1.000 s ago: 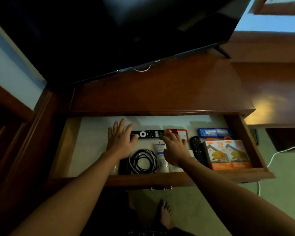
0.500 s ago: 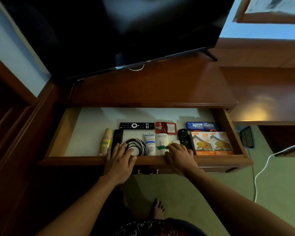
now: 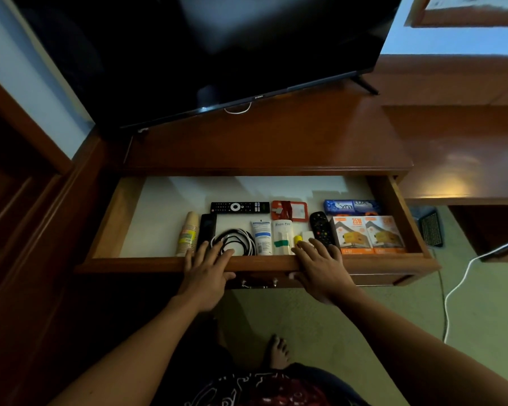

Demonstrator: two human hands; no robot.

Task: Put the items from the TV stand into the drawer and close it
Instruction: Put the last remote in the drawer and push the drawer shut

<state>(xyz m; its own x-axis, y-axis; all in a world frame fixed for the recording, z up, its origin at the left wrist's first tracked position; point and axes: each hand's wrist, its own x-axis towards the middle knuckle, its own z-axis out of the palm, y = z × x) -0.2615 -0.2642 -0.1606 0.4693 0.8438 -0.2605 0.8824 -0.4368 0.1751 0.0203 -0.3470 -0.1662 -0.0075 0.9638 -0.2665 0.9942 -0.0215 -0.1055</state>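
Dim room, open drawer long axis left-right, both hands, left, right, spread flat over its front edge.

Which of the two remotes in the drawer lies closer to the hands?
The short rounded remote, lying front to back just beyond the right hand. The long remote lies crosswise, farther back.

In the drawer, the coiled cable lies left of two boxes.
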